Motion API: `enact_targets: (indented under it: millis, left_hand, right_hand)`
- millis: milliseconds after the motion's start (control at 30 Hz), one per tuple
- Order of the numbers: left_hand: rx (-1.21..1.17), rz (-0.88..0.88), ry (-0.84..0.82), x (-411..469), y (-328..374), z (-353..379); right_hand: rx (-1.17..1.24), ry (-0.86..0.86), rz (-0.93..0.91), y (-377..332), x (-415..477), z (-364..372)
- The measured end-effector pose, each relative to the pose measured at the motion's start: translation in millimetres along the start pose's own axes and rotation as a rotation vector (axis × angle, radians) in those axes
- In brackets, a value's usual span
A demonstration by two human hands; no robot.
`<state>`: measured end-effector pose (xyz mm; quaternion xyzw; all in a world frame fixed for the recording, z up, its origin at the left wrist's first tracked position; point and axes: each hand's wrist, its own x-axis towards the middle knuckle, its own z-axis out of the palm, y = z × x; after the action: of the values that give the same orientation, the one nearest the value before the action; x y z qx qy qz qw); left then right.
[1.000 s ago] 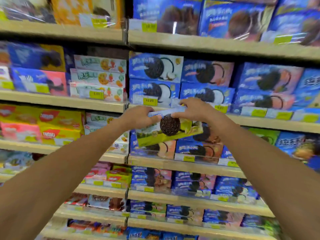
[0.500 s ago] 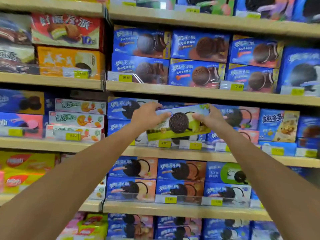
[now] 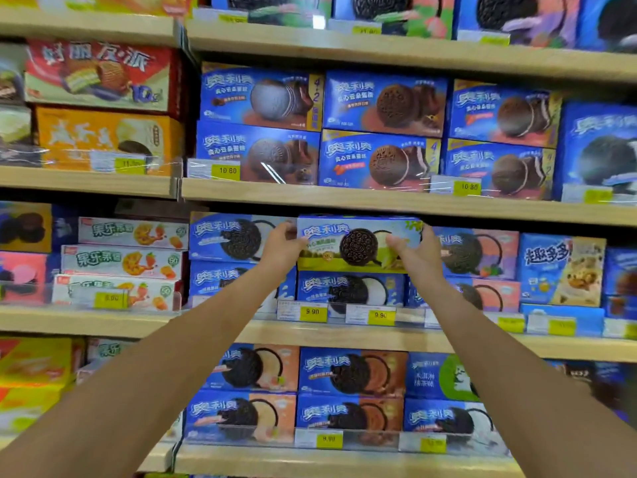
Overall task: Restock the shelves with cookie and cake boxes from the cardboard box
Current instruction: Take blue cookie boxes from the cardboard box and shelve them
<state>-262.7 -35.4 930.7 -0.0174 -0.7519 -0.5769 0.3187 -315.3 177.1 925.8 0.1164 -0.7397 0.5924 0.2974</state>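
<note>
A green-and-blue cookie box with a dark sandwich cookie on its front sits level on top of a blue cookie box in the middle shelf row. My left hand grips its left end, fingers curled round the edge. At the right end my right hand holds the box, thumb across the front face. Both arms reach up from the bottom corners of the view. The cardboard box is out of view.
Wooden shelves run across the whole view, packed with blue cookie boxes. Orange and red cake boxes stand upper left, white fruit biscuit boxes middle left. Yellow price tags line the shelf fronts.
Both hands raised the green cookie box and levelled it out. It moved from in front of the lower row into the stack slot on top of the blue box.
</note>
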Motion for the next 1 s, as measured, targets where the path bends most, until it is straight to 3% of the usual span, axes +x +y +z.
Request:
enact_targets:
  millis: [300,567,1000]
  left_hand:
    - [0.080,0.048,0.095,14,-11,12]
    - [-0.029,-0.110,0.124,23,-15,20]
    - [-0.016,-0.220,-0.132,5,-19,11]
  right_hand:
    - [-0.109,0.032,0.066,18,13,14]
    - [-0.146,0.102,0.030,20,20,20]
    - [-0.212,-0.015,0.052,15,10,18]
